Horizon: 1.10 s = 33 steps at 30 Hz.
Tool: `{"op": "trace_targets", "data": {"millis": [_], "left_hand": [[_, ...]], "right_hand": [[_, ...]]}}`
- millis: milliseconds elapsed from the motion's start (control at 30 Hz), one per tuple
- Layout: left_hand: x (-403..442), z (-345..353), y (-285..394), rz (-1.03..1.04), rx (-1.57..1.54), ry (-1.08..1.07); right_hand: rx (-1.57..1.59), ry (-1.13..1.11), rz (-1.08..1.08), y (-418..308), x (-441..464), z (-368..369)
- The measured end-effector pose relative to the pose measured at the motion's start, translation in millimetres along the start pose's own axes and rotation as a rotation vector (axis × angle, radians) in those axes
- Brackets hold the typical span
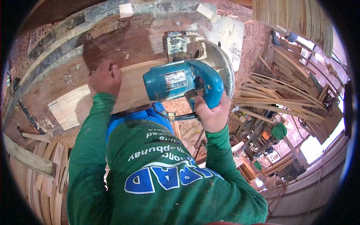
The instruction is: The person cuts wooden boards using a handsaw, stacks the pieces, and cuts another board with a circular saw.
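Observation:
My right hand (215, 114) is wrapped round the rear handle of a teal circular saw (153, 84). The saw lies over the right part of a pale wooden board (137, 80), its round metal guard (228, 62) on the far right side. Whether the blade touches the wood is hidden. My left hand (105, 78) bears on the board left of the saw motor, fingers curled over its far edge. A dark power cord (183, 117) hangs from the saw handle near my right wrist.
A worn workbench (71, 67) lies under the board, with small wood blocks (126, 11) at its far side. Cut strips (45, 183) are stacked at lower left. Long thin offcuts (285, 97) pile up at right, near cluttered tools (258, 131). Sawdust covers the ground.

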<state>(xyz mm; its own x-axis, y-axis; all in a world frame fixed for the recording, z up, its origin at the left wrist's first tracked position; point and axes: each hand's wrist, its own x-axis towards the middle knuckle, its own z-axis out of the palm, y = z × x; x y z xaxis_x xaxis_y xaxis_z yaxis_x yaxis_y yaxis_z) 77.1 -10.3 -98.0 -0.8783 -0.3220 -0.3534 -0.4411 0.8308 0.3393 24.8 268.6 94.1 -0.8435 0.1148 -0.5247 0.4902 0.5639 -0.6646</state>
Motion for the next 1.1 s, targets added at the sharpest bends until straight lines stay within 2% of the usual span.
{"op": "trace_targets", "data": {"millis": [100,233,267,367,400,500,633,667,767,900,1000,1100], "left_hand": [[0,5,-1,0.016,0.012,0.047],[6,-6,11,0.012,0.013,-0.019],[6,-3,10,0.022,0.022,-0.020],[32,3,10,0.049,-0.021,0.056],[24,4,7,0.065,-0.042,0.046],[31,0,7,0.044,-0.001,-0.064],[31,10,6,0.266,-0.108,0.074],[28,1,21,0.297,-0.080,-0.022],[-2,2,85,0.645,0.157,0.004],[-21,18,186,0.835,0.256,-0.149],[-38,40,255,0.805,0.393,-0.108],[-45,57,300,0.642,0.486,-0.179]], "right_hand": [[-0.031,0.005,-0.032,2,11,0],[0.076,0.013,-0.032,-12,29,1],[-0.061,0.065,-0.162,-10,29,-5],[0.007,0.205,-0.297,-13,-2,-26],[-0.036,0.210,-0.236,-7,-19,-39],[-0.131,0.283,-0.237,13,-62,-75],[-0.035,0.375,-0.055,75,-112,-107],[0.081,0.391,0.050,100,-120,-108],[0.093,0.478,0.186,185,-151,-122],[0.131,0.524,0.370,280,-188,-125],[0.187,0.546,0.492,357,-226,-126],[0.225,0.538,0.532,404,-262,-125]]}}
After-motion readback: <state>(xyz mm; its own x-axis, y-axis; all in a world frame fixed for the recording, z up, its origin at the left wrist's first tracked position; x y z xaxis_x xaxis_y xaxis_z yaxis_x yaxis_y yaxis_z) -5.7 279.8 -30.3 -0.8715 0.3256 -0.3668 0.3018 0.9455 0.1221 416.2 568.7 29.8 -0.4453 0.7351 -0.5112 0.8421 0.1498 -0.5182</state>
